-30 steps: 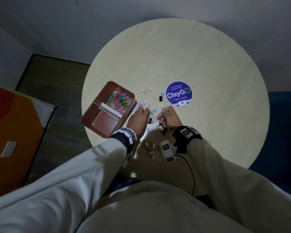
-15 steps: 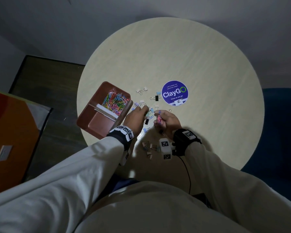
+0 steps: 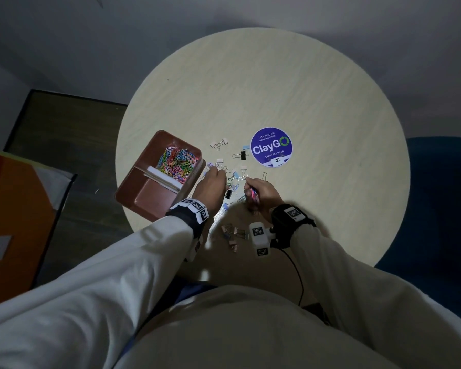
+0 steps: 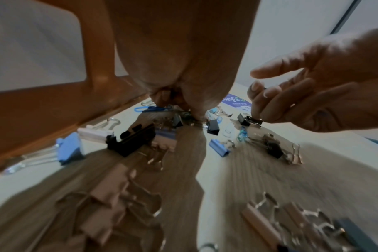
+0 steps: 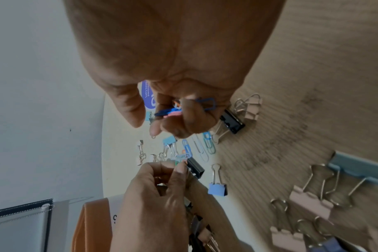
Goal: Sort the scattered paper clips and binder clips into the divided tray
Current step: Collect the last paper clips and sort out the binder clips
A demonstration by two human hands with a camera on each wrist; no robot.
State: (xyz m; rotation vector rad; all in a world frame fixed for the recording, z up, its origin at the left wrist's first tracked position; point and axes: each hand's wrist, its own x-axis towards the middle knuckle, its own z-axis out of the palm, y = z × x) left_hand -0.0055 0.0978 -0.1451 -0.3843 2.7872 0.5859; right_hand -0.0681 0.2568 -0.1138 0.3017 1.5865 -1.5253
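Note:
A brown divided tray (image 3: 133,187) sits at the table's left edge, and its far compartment holds a heap of coloured paper clips (image 3: 177,162). Scattered paper clips and binder clips (image 3: 234,175) lie just right of it. My left hand (image 3: 217,170) reaches down into this pile beside the tray and pinches small paper clips (image 5: 180,157) between thumb and fingertips. Over the pile's right side, my right hand (image 3: 250,186) curls round a bunch of blue and pink paper clips (image 5: 173,110). A black binder clip (image 5: 232,121) lies under that hand.
The round pale table (image 3: 304,89) carries a purple ClayGo sticker (image 3: 271,146) beyond the pile. Several beige binder clips (image 3: 233,233) lie near the front edge, between my wrists. A blue seat (image 3: 442,195) stands to the right and an orange panel (image 3: 11,222) to the left.
My left hand has slid a little farther out, toward the clips beside the tray. The right hand has turned up slightly, so the pink clips in its fingers show.

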